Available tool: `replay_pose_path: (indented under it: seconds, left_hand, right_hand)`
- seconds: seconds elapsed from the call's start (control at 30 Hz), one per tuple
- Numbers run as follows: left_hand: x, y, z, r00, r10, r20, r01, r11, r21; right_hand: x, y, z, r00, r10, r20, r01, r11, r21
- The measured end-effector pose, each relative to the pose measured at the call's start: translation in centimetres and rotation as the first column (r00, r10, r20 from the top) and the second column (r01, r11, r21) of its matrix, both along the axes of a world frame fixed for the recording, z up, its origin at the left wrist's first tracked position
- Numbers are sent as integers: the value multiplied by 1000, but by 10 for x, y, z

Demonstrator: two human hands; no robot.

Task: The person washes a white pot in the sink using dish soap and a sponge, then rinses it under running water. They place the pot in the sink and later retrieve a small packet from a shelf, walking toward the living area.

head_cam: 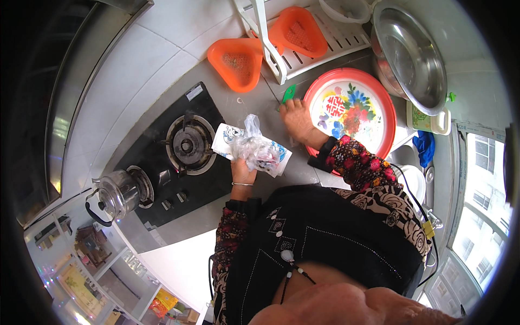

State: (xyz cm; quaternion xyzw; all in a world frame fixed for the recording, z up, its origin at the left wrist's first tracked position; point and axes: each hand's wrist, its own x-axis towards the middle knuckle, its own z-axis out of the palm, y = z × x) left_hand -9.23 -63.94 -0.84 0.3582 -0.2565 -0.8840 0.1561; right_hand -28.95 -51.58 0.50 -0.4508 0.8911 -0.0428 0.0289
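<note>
My left hand (243, 172) is closed on a bunch of clear plastic bags (254, 148) together with a folded white packet printed in blue (222, 138), over the counter beside the gas hob. My right hand (296, 118) is on the counter at the left rim of a red-edged enamel tray with painted flowers (345, 109). Its fingertips are by a small green plastic piece (289, 93); whether they grip it cannot be told.
A black gas hob (191, 142) bears a metal kettle (120, 195) at the left. Two orange strainer baskets (235, 65) (300, 32), one on a white rack (333, 40), stand at the back. A steel basin (410, 57) leans at the right, near a blue cloth (424, 148).
</note>
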Motion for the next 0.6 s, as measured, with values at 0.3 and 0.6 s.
replay_pose_path:
  seconds: [0.3, 0.6]
  left_hand:
    - [2, 6, 8, 997, -28, 66, 26, 999, 22]
    - [5, 8, 7, 997, -29, 77, 30, 999, -11]
  right_hand:
    - [-59, -17, -18, 945, 304, -124, -277, 941, 193]
    - [-68, 4, 29, 817, 563, 122, -487, 789, -375]
